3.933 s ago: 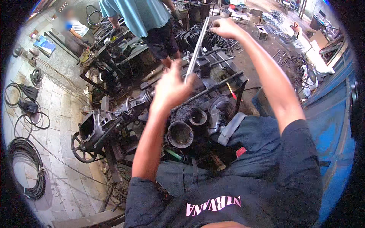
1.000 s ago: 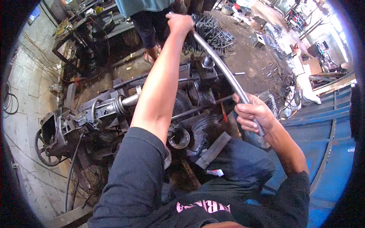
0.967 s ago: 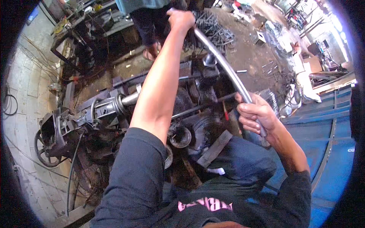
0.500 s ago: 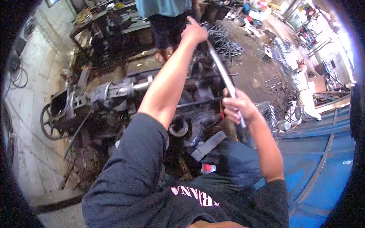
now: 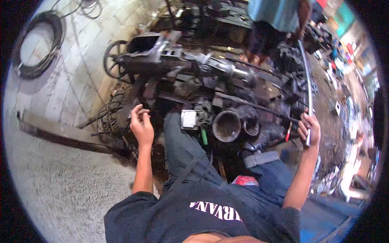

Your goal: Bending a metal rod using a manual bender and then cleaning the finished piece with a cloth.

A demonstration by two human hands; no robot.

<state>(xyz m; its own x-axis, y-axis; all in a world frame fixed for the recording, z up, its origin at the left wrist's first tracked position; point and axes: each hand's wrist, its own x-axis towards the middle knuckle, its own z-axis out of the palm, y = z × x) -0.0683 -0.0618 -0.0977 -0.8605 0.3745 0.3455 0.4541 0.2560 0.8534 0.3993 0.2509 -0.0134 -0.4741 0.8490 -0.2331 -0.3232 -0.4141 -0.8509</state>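
Light: brightness is coming from the right, bleaching a pale strip. Shade: dimness is swallowing detail around the machine. Highlight: metal rod is gleaming. Blur: motion is smearing the background. Distortion: fisheye is bending outer edges; black is ringing all.

Off it comes: the left hand has let go of the metal rod and swung back near the tangled cables, leaving the right hand holding on alone!
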